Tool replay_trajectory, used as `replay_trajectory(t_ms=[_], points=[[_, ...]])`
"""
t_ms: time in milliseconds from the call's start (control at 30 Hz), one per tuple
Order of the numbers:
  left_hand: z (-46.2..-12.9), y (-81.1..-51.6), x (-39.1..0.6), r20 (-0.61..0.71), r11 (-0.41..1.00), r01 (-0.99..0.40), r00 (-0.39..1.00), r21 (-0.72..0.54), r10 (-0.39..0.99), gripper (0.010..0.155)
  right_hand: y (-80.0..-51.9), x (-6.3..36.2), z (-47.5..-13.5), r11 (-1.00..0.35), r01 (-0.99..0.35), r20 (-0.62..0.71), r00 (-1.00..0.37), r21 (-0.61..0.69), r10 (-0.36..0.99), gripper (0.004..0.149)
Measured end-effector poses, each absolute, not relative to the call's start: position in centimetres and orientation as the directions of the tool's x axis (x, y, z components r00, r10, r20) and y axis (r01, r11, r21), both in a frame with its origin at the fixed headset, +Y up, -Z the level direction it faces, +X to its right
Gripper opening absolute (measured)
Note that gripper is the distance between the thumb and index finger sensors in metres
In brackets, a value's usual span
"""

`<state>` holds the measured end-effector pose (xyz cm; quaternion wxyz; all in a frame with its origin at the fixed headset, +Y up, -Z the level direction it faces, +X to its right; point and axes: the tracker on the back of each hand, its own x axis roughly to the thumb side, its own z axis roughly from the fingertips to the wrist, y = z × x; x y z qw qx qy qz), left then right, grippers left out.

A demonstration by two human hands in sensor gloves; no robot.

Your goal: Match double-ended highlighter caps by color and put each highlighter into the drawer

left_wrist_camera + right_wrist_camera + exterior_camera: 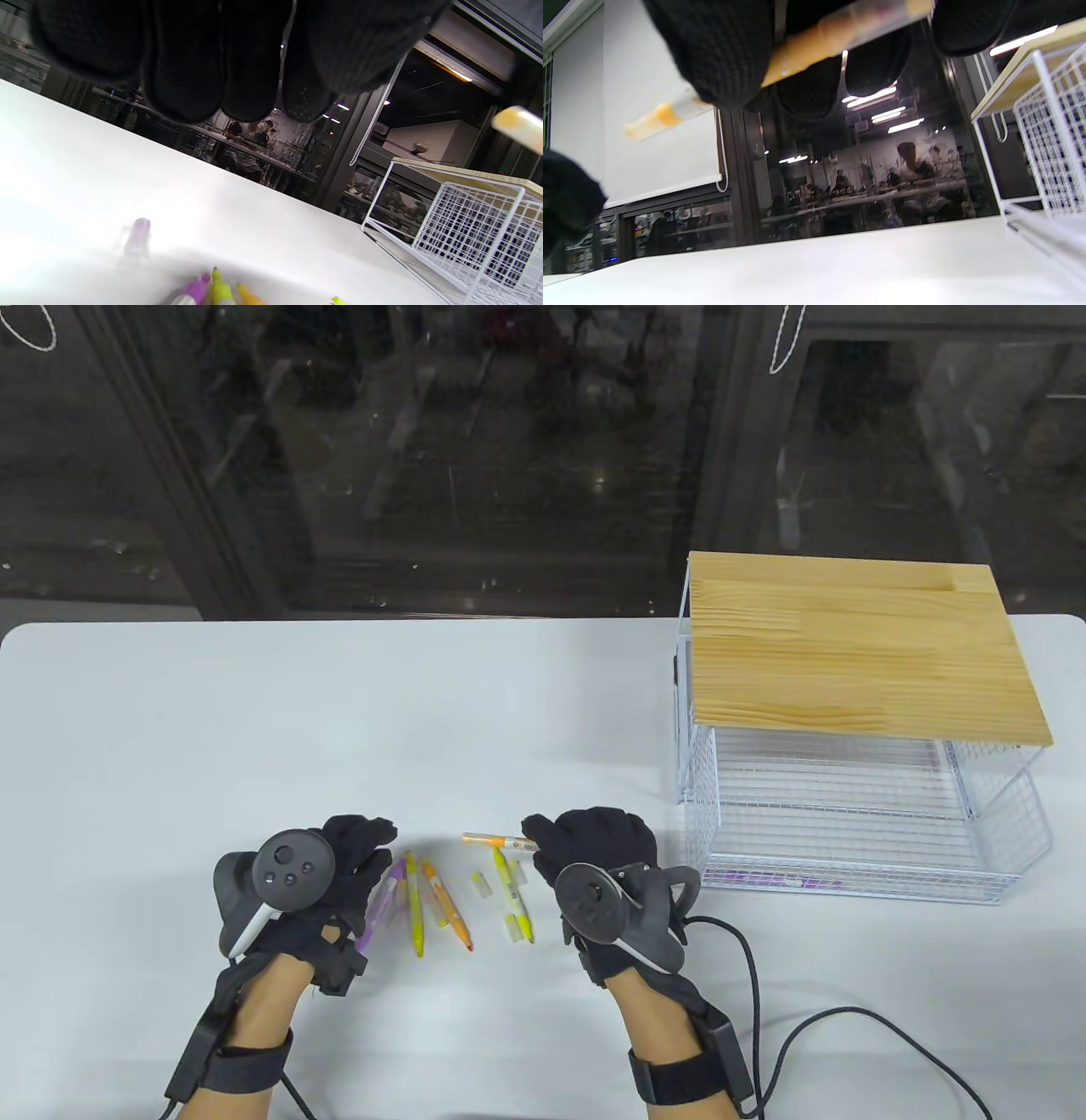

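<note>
The right hand (598, 848) has its fingers (721, 55) clamped on an orange pen (499, 840), holding it up off the white bench (254, 729). The left hand (339, 865) hangs with its fingers (186, 76) loosely bent, holding nothing. Between the hands, near the front edge, lie a purple pen (383, 903), two yellow pens (414, 912) and another orange pen (447, 903). The wire drawer (848, 831) sits open at the right edge.

Black gloved fingers (721, 51) of the right hand (814, 46) hang in from the top edge, curled round an orange highlighter (814, 38) that slants down to the left, its pale capped end poking out. Below lies the white worktop (814, 271); a white wire drawer unit (1048, 127) with a wooden top stands at the right edge
</note>
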<state>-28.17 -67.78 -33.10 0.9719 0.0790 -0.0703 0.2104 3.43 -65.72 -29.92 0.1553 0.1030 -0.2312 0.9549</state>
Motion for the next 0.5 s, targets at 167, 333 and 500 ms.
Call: replay_trajectory(t_ms=[167,333,500], points=[[-33.2,-67.9,-28.4,0.153,0.904,-0.414,0.905,0.106,0.397,0.048,-64.6,5.1,-29.6,-0.823,-0.310,0.224,-0.948,-0.475,0.228,0.046],[-33.2,-67.9,-28.5,0.144,0.900,-0.421,0.903,0.110,0.405,0.048,-63.8,7.2,-29.4,-0.802,-0.281,0.162,-0.960,-0.527,0.230,0.045],[-33.2,-67.9,-28.5,0.140,0.903,-0.417,0.905,0.101,0.402,0.048,-63.3,9.1,-29.4,-0.787,-0.284,0.120,-0.958,-0.548,0.262,0.045]])
